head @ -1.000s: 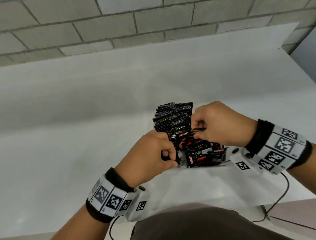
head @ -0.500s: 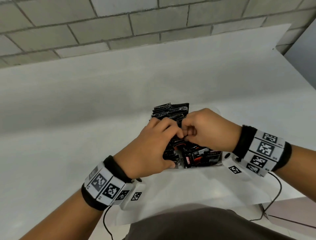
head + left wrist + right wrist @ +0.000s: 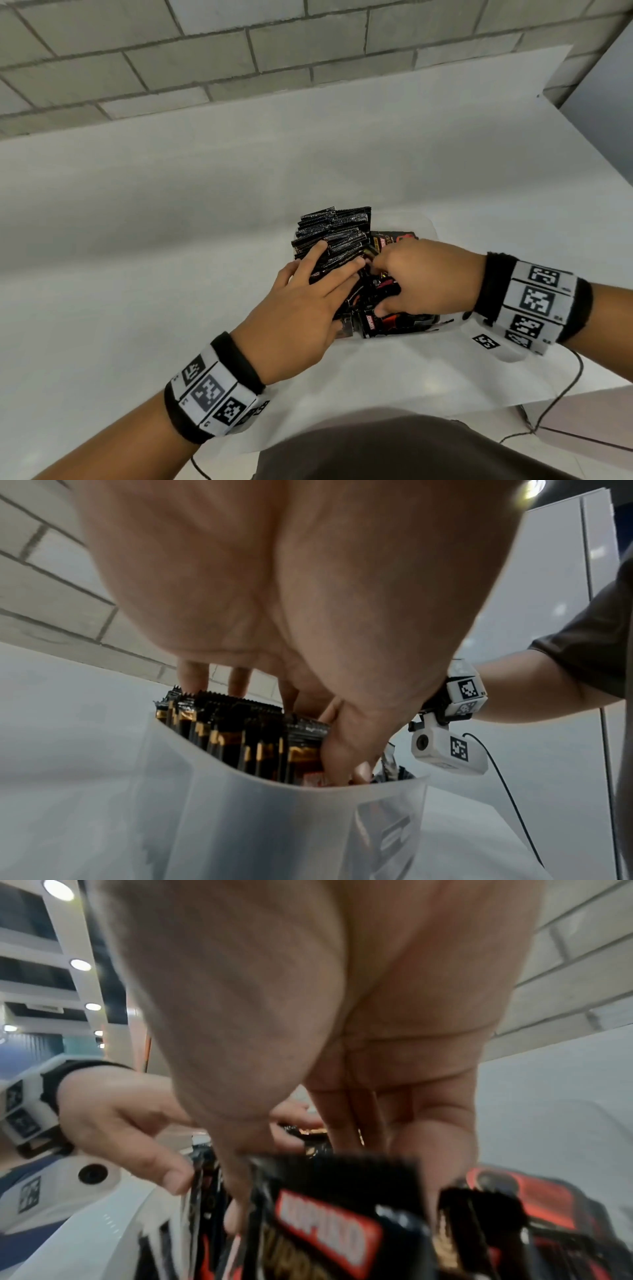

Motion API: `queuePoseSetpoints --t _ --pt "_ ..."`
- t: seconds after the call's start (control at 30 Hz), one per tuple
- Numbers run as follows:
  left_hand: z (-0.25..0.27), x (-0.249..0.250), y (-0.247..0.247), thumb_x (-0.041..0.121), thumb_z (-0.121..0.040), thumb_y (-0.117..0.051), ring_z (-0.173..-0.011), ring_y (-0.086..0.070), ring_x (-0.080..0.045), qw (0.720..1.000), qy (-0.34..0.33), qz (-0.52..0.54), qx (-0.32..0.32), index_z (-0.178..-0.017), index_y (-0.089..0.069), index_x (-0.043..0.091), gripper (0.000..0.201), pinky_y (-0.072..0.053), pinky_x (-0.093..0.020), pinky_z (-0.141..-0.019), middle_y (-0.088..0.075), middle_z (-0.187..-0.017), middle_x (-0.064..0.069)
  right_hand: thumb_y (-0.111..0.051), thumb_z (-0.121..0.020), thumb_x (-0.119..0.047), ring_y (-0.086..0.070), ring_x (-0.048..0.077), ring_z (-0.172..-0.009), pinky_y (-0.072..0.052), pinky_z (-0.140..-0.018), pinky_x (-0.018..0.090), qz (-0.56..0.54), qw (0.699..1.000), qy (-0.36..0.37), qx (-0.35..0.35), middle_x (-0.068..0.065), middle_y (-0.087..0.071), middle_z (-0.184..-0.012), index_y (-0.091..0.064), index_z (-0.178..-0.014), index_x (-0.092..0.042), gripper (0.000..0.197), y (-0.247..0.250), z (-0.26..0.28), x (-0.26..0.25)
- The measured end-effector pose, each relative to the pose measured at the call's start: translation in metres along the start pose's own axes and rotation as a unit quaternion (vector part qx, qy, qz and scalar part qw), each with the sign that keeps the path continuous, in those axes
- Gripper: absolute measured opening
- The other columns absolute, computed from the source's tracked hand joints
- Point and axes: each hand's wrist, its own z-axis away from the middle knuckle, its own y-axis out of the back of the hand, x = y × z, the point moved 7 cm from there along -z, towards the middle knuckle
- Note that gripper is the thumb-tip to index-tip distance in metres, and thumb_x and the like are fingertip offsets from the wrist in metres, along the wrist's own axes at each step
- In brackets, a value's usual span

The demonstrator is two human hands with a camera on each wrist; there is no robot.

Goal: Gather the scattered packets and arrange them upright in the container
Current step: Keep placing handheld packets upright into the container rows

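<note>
A translucent white container (image 3: 426,224) (image 3: 274,818) stands on the table in front of me. Along its left side runs a row of black packets standing upright (image 3: 337,228) (image 3: 240,737). Loose black and red packets (image 3: 394,322) lie jumbled in its near right part. My left hand (image 3: 308,301) (image 3: 308,669) lies with straight fingers on the tops of the upright row, thumb down inside the near wall. The right hand (image 3: 418,274) (image 3: 394,1123) reaches into the jumble, thumb and fingers curled round a black packet with a red label (image 3: 329,1218).
The white table (image 3: 171,274) ends at a grey block wall (image 3: 239,51) behind and at an edge on the right. A black cable (image 3: 565,387) hangs off the near right edge. The right wrist camera (image 3: 445,750) sits beside the container.
The left hand left its pinch at the near left corner and spread its fingers over the upright row. The right hand sank lower into the loose packets.
</note>
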Motion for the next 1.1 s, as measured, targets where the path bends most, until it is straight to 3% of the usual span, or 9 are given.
queuePoseSetpoints --t 0.13,0.27,0.4,0.5,0.6,0.7,0.83,1.0,1.1 --pt "-0.001 0.016 0.008 0.032 -0.093 -0.042 -0.154 -0.018 -0.039 0.997 -0.052 -0.040 0.034 -0.148 -0.050 0.024 0.056 -0.027 -0.053 -0.119 -0.031 -0.165 0.009 -0.060 -0.086 -0.064 -0.063 0.017 -0.085 -0.056 -0.073 0.037 0.035 0.999 0.004 -0.027 -0.004 -0.063 -0.095 -0.064 -0.104 -0.021 0.047 -0.005 -0.004 -0.001" --pt "-0.002 0.025 0.002 0.023 -0.089 -0.035 -0.148 -0.034 -0.036 0.994 -0.089 -0.057 0.028 -0.133 -0.062 0.025 0.051 -0.019 -0.049 -0.121 -0.058 -0.139 0.010 -0.058 -0.088 -0.065 -0.061 0.015 -0.087 -0.054 -0.073 0.034 0.043 0.997 0.018 -0.054 -0.006 -0.059 -0.100 -0.065 -0.106 -0.021 0.048 -0.007 -0.004 0.002" --pt "-0.005 0.016 0.005 0.036 -0.095 -0.034 -0.152 -0.029 -0.033 0.997 -0.061 -0.055 0.010 -0.128 -0.065 0.022 0.047 -0.019 -0.052 -0.124 -0.062 -0.133 0.010 -0.054 -0.082 -0.078 -0.057 0.013 -0.095 -0.051 -0.078 0.031 0.022 0.996 0.032 -0.077 -0.009 -0.052 -0.108 -0.063 -0.121 -0.028 0.064 -0.011 -0.001 0.002" --pt "-0.009 0.014 0.009 0.042 -0.099 -0.034 -0.155 -0.024 -0.031 0.997 -0.053 -0.063 0.003 -0.124 -0.068 0.021 0.048 -0.018 -0.053 -0.125 -0.063 -0.133 0.010 -0.054 -0.085 -0.073 -0.057 0.012 -0.101 -0.051 -0.086 0.034 -0.001 0.995 0.036 -0.088 -0.012 -0.053 -0.114 -0.064 -0.123 -0.034 0.055 -0.012 0.003 0.004" --pt "-0.011 0.013 0.009 0.044 -0.100 -0.034 -0.156 -0.022 -0.030 0.997 -0.047 -0.066 0.001 -0.121 -0.070 0.021 0.048 -0.016 -0.052 -0.125 -0.063 -0.132 0.011 -0.061 -0.093 -0.049 -0.062 0.010 -0.086 -0.052 -0.080 0.033 -0.079 0.997 0.005 -0.024 -0.008 -0.066 -0.096 -0.072 -0.105 -0.030 0.025 0.001 0.001 0.014" --pt "-0.011 0.013 0.007 0.044 -0.099 -0.034 -0.156 -0.021 -0.029 0.997 -0.047 -0.059 0.004 -0.122 -0.070 0.022 0.047 -0.013 -0.049 -0.125 -0.063 -0.133 0.012 -0.068 -0.090 -0.034 -0.055 0.004 -0.065 -0.045 -0.065 0.029 -0.117 0.985 -0.068 0.104 -0.011 -0.060 -0.068 -0.064 -0.087 -0.024 0.012 0.023 0.001 0.034" --pt "-0.010 0.015 0.008 0.043 -0.099 -0.036 -0.156 -0.021 -0.030 0.997 -0.055 -0.050 0.011 -0.124 -0.069 0.023 0.045 -0.012 -0.048 -0.125 -0.061 -0.137 0.012 -0.071 -0.087 -0.045 -0.053 0.011 -0.076 -0.038 -0.061 0.029 -0.060 0.990 -0.078 0.097 -0.014 -0.051 -0.079 -0.063 -0.089 -0.031 0.016 0.026 -0.006 0.035" --pt "-0.010 0.014 0.006 0.036 -0.096 -0.036 -0.155 -0.023 -0.032 0.996 -0.065 -0.061 0.018 -0.127 -0.067 0.025 0.045 -0.017 -0.048 -0.124 -0.059 -0.141 0.013 -0.065 -0.087 -0.030 -0.063 0.009 -0.074 -0.053 -0.068 0.033 -0.092 0.986 -0.053 0.125 -0.012 -0.066 -0.078 -0.065 -0.084 -0.031 0.003 0.039 -0.007 0.025" --pt "-0.007 0.013 0.001 0.033 -0.095 -0.037 -0.154 -0.025 -0.034 0.996 -0.064 -0.063 0.016 -0.129 -0.065 0.026 0.044 -0.022 -0.049 -0.124 -0.058 -0.142 0.012 -0.069 -0.087 -0.020 -0.061 0.002 -0.068 -0.052 -0.069 0.023 -0.154 0.973 0.004 0.174 -0.012 -0.066 -0.078 -0.068 -0.090 -0.026 0.006 0.049 -0.006 0.014"
